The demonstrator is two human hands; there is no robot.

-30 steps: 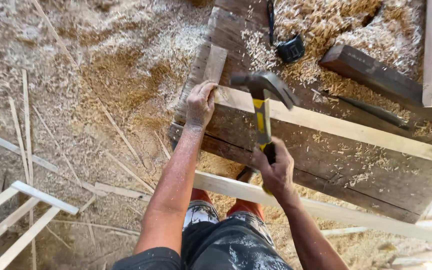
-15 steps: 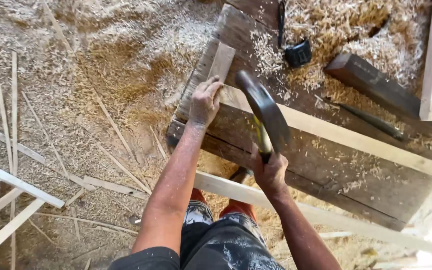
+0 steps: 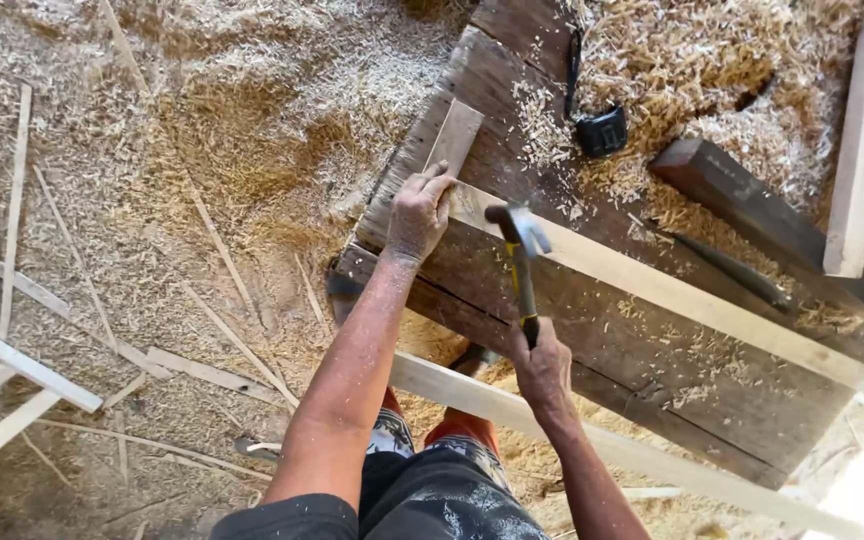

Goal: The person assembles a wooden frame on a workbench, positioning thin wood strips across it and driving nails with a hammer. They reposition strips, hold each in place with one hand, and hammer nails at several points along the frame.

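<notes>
My left hand (image 3: 418,212) presses down on the near end of a long pale wooden slat (image 3: 672,290) where it crosses a short pale piece (image 3: 454,135) on a dark wooden workbench (image 3: 592,350). My right hand (image 3: 542,365) grips the yellow-and-black handle of a claw hammer (image 3: 519,250). The hammer head sits down on the slat, just right of my left hand.
A second long pale slat (image 3: 572,425) runs along the bench's near edge above my knees. A black tool (image 3: 602,130), a dark wood block (image 3: 742,215) and heaps of shavings lie on the bench. Thin offcuts (image 3: 212,375) and a pale frame (image 3: 12,380) lie on the sawdust-covered floor at left.
The hammer was raised a second ago, swung down blurred, and its head now rests on the slat. My left hand has stayed pressed on the slat's end.
</notes>
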